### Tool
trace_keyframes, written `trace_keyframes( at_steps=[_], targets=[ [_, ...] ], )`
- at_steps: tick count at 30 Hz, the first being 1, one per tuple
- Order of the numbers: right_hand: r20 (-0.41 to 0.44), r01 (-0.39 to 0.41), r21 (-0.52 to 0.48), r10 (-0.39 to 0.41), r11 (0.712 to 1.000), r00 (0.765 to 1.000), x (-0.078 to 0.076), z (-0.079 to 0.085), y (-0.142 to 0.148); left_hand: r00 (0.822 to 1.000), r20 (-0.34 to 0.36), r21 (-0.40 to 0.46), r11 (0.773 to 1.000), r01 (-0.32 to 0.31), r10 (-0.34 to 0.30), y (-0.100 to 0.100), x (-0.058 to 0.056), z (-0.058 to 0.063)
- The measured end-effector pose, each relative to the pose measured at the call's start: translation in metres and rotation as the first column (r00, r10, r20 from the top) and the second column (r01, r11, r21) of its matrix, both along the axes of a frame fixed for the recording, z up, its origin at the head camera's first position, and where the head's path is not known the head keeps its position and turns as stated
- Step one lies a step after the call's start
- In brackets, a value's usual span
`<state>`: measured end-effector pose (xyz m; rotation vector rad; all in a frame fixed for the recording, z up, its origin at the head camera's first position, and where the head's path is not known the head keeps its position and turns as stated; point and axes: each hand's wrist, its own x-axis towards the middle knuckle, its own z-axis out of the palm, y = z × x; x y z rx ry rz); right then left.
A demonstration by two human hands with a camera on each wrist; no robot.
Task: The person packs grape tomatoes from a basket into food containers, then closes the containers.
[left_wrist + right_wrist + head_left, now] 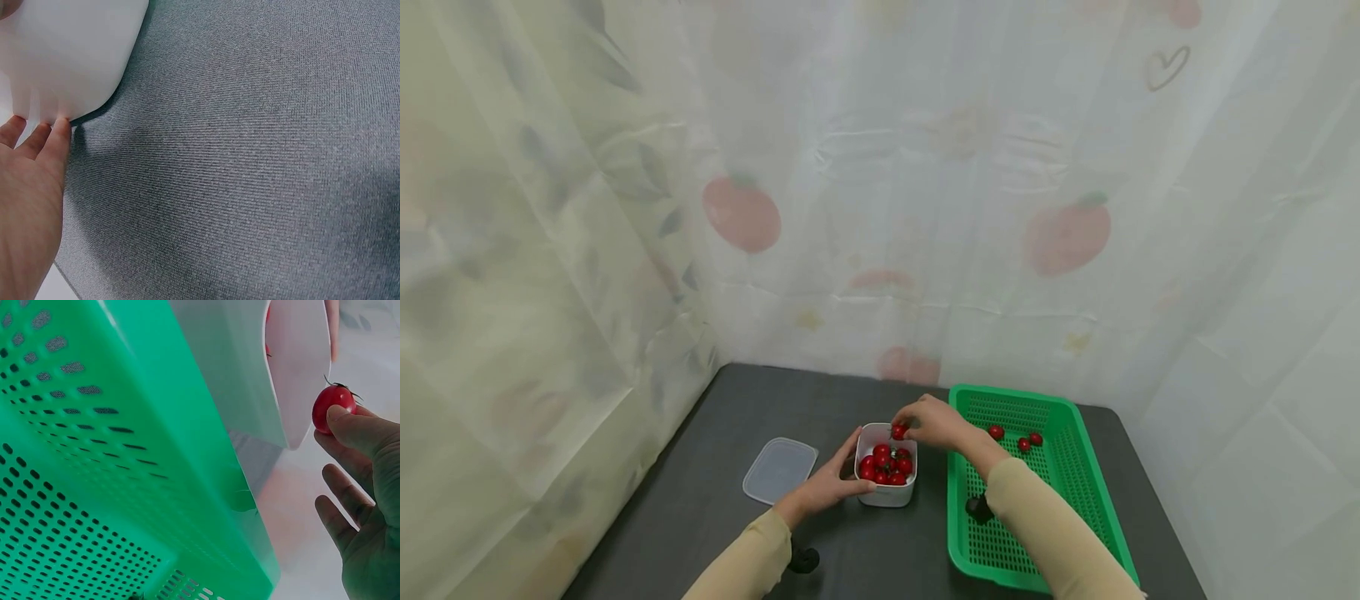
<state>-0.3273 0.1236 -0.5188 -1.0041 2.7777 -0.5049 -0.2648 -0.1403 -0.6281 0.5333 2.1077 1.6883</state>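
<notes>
Between thumb and fingertips my right hand pinches a cherry tomato with a green stem. It is over the far right part of a white plastic container, close to the rim. Several red cherry tomatoes lie inside the container. My left hand holds the container from the left, its thumb across the near side and its fingers along the left side. In the left wrist view, three fingertips touch the container's wall near its base.
A green perforated basket stands to the right, under my right forearm, with several cherry tomatoes in it. Left of the container, a translucent lid lies flat on the dark table. Printed curtains hang behind and at both sides.
</notes>
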Motion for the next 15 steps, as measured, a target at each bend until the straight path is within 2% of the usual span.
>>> trace_keyframes(
  at_steps=[15],
  targets=[
    [-0.008, -0.006, 0.062, 0.007, 0.998, 1.000, 0.0059, -0.0007, -0.0092, 1.000, -0.010, -0.010, 1.000, -0.010, 0.009, 0.0009, -0.0008, -0.0050]
  ],
)
